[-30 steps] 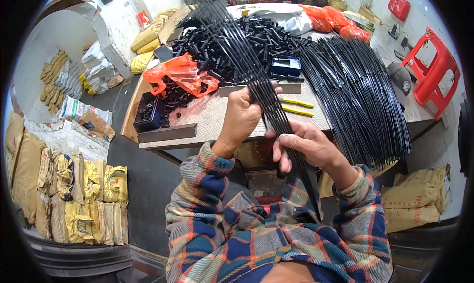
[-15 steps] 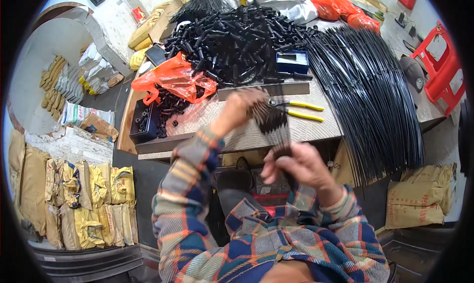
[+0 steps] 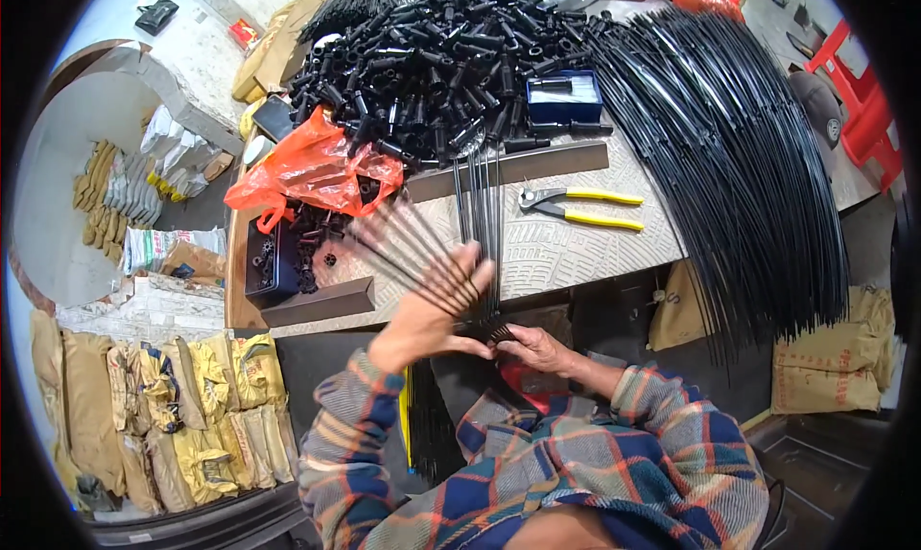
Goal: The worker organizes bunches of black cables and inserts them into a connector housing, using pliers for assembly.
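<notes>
Beyond the table's near edge, my right hand (image 3: 539, 349) is closed round the lower ends of a bunch of thin black rods (image 3: 480, 214). The rods point away from me over the table, and some fan out leftward, smeared by motion. My left hand (image 3: 422, 320) is against that fanned part, fingers spread and partly blurred, its thumb reaching to the gathered ends. To the right of the bunch lie yellow-handled pliers (image 3: 580, 207) with their jaws to the left. A large heap of black tubular parts (image 3: 432, 70) lies behind the rods.
A long brown bar (image 3: 556, 163) borders the heap, near a blue box (image 3: 564, 109). An orange plastic bag (image 3: 307, 171) and a dark tray of small black parts (image 3: 271, 262) sit left. Many long black rods (image 3: 739, 166) overhang the table's right edge. Sacks (image 3: 197, 406) stand lower left.
My hands have come together near the table edge, the left moving down and toward me. The rods now reach across the table, some fanned left. The view has shifted slightly.
</notes>
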Available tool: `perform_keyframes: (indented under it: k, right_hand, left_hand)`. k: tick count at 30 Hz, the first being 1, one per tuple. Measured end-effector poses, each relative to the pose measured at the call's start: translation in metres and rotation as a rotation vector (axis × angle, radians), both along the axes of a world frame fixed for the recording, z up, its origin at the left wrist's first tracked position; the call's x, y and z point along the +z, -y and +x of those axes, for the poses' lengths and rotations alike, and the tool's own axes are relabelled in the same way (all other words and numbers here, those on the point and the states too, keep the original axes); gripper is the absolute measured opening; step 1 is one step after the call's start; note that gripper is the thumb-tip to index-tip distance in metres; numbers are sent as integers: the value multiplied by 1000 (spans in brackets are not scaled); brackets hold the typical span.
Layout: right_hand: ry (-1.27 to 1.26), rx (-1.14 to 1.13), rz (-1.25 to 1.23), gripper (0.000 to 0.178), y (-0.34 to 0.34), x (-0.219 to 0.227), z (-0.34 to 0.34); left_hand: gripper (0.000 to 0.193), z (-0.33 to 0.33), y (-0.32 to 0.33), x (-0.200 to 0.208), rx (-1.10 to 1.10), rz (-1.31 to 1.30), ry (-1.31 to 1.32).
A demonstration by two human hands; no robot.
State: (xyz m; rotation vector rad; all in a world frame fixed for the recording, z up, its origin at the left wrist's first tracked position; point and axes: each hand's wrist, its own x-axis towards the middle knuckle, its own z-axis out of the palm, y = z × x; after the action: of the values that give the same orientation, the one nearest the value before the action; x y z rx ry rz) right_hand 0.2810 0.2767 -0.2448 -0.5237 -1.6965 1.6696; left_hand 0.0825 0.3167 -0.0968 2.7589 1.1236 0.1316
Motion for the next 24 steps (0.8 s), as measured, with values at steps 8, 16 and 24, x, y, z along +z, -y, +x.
perform_keyframes:
  k: [8, 16, 24]
  right_hand:
    - [396, -183, 622, 42, -57, -23, 12]
    - [885, 180, 516, 23, -31, 105, 46]
    - [813, -860, 664, 18, -228, 202, 77]
  left_hand:
    - [83, 33, -21, -20, 31, 228, 213]
    - [73, 36, -23, -24, 0, 231, 177]
    - [69, 33, -25, -17, -22, 180, 201]
